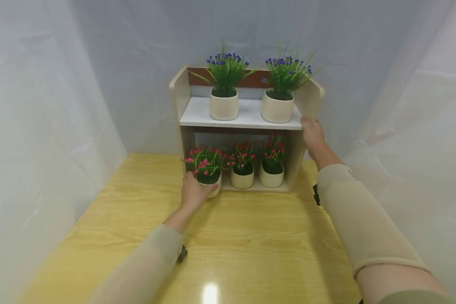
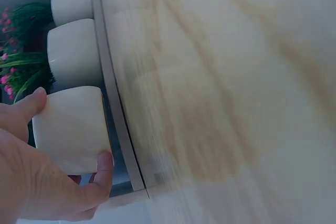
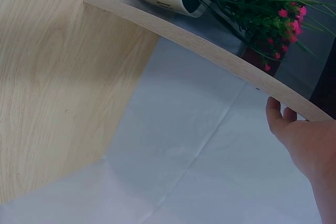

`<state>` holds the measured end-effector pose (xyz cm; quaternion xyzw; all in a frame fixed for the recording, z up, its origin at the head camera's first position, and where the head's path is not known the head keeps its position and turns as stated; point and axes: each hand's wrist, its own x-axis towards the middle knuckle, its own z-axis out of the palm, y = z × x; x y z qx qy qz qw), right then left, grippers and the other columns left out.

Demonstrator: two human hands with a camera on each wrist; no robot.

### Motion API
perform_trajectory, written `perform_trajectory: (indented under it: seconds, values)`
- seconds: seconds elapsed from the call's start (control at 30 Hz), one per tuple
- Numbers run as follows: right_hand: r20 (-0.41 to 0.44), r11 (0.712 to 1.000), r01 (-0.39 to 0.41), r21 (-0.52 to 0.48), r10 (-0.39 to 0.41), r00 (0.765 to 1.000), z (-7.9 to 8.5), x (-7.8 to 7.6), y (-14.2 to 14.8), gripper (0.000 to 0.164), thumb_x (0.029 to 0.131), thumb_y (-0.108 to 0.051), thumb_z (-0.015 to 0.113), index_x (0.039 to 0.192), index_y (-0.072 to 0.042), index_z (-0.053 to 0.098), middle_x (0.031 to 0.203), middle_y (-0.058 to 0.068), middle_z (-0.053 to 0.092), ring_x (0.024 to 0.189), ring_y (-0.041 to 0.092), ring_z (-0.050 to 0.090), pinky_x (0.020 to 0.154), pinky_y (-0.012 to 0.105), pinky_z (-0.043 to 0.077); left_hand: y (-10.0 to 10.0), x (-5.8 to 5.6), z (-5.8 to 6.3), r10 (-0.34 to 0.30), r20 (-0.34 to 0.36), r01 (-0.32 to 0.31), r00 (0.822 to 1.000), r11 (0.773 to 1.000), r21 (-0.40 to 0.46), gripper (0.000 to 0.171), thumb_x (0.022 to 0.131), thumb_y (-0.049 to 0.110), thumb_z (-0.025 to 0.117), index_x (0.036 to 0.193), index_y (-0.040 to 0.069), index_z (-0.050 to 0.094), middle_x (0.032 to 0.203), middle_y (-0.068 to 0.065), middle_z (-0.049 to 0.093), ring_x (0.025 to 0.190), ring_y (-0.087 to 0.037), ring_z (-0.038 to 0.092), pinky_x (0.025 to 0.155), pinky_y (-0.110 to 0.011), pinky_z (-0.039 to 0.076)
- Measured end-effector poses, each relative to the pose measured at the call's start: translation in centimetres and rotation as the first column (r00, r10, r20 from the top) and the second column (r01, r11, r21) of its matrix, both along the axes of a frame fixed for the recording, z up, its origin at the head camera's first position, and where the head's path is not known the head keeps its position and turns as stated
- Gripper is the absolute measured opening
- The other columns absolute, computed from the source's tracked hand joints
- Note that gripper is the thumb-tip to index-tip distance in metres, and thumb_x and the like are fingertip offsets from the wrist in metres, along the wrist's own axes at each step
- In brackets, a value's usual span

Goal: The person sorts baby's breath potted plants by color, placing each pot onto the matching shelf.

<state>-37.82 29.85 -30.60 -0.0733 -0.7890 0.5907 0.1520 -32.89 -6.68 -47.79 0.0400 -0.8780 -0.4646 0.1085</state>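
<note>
My left hand (image 1: 194, 191) grips the white pot of a pink-flowered artificial plant (image 1: 209, 179) at the left end of the lower shelf. In the left wrist view, the thumb and fingers (image 2: 105, 169) curl around opposite sides of the pot (image 2: 73, 129). My right hand (image 1: 313, 134) holds the right side panel of a small two-tier shelf unit (image 1: 314, 99), level with the upper board. Some fingers lie against the panel's outer face in the right wrist view; the rest of that grip is hidden.
Two more pink-flowered pots, one in the middle (image 1: 242, 179) and one at the right (image 1: 271, 178), stand on the lower tier. Above them are two purple-flowered pots, left (image 1: 223, 105) and right (image 1: 276, 107). The unit stands on a wooden table (image 1: 243, 236) before pale sheeting (image 1: 137, 84).
</note>
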Motion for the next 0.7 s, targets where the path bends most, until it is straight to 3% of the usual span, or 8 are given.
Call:
perform_trajectory:
  seconds: [0.2,0.43,0.7]
  values:
    - [0.024,1.0,0.003,0.009,-0.003,1.0,0.0,0.0,0.0,0.071,0.113,-0.046,0.041,0.17,-0.006,0.031,0.174,0.017,0.04,0.162,0.032,0.034,0.141,0.042,0.021,0.7,-0.9,-0.3,0.024,0.068,-0.024,0.997,1.0,-0.004,0.114,0.082,0.043,0.095,0.157,-0.013,0.03,0.157,-0.039,0.042,0.144,-0.056,0.05,0.126,-0.061,0.046]
    - [0.021,1.0,0.003,0.017,-0.004,1.0,0.6,0.3,-0.3,0.072,0.113,-0.047,0.039,0.169,-0.003,0.029,0.173,0.019,0.039,0.16,0.033,0.035,0.14,0.042,0.023,1.5,-1.7,0.1,0.036,0.103,-0.039,0.994,0.999,0.027,0.127,0.086,0.046,0.091,0.165,-0.015,0.012,0.166,-0.043,0.03,0.156,-0.055,0.035,0.134,-0.06,0.034]
    - [0.029,1.0,0.004,0.01,-0.004,1.0,0.5,0.5,-0.3,0.071,0.113,-0.045,0.039,0.168,-0.002,0.03,0.172,0.019,0.04,0.158,0.032,0.036,0.14,0.041,0.024,2.3,-2.8,0.1,0.075,0.099,-0.072,0.992,0.997,-0.029,0.117,0.086,0.044,0.091,0.16,-0.015,0.023,0.155,-0.042,0.043,0.147,-0.056,0.045,0.128,-0.063,0.042]
